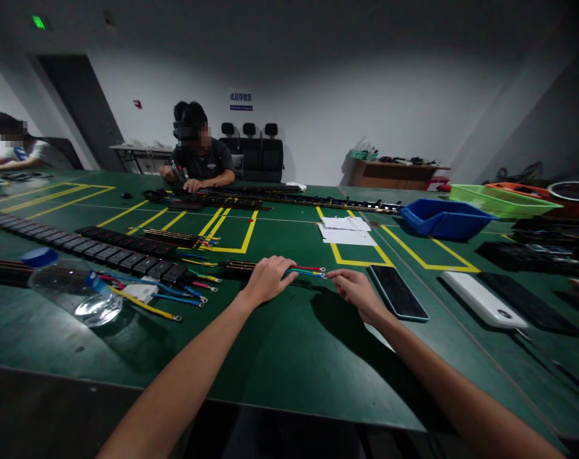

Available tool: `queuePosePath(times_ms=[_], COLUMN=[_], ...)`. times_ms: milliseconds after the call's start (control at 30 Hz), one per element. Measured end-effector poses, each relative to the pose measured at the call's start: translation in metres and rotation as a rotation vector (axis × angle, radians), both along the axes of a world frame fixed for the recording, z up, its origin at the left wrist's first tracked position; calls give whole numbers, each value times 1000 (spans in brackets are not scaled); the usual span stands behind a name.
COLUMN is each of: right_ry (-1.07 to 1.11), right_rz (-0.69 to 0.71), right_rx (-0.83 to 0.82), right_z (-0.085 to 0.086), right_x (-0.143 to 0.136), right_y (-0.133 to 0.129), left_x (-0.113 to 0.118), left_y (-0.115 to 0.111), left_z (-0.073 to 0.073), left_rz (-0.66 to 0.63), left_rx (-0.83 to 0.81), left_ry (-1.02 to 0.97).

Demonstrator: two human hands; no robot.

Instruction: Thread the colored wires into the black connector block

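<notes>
A bundle of coloured wires (308, 269), red, green and blue, with metal ring terminals at the tips, runs out of a dark strip (236, 265) on the green table. My left hand (270, 280) is closed over the bundle where it leaves the strip, palm down. At the far end of the wires my right hand (353, 288) pinches a ring terminal between thumb and forefinger. A black phone (398, 293) lies just right of that hand.
To the left are a water bottle (86, 293), black socket strips (121, 256) and wires with ring terminals. White papers (346, 231), a blue bin (444, 218) and a white power bank (483, 299) lie to the right. A co-worker (198, 153) sits across the table.
</notes>
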State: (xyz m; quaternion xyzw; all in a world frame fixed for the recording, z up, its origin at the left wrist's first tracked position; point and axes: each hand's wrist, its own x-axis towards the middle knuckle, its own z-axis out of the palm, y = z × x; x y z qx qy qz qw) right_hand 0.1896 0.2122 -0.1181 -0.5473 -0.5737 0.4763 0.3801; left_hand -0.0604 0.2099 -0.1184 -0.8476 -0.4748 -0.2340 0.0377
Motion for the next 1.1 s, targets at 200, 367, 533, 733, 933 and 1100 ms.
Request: queuePosePath(times_ms=[200, 367, 533, 733, 933, 1100], right_ry=[-209, -216, -154, 68, 55, -40], right_rz=[67, 78, 58, -5, -11, 19], right_rx=[112, 156, 121, 11, 22, 39], right_z=[-9, -12, -6, 0, -2, -2], right_x=[5, 8, 4, 1, 0, -1], right_y=[6, 7, 4, 0, 0, 0], left_x=[0, 0, 0, 0, 1, 1], left_y=[-1, -1, 0, -1, 0, 1], left_z=[-1, 0, 1, 1, 1, 0], left_rz=[14, 4, 1, 3, 0, -1], left_rx=[5, -15, -16, -3, -2, -4], left_ry=[12, 13, 21, 11, 6, 3])
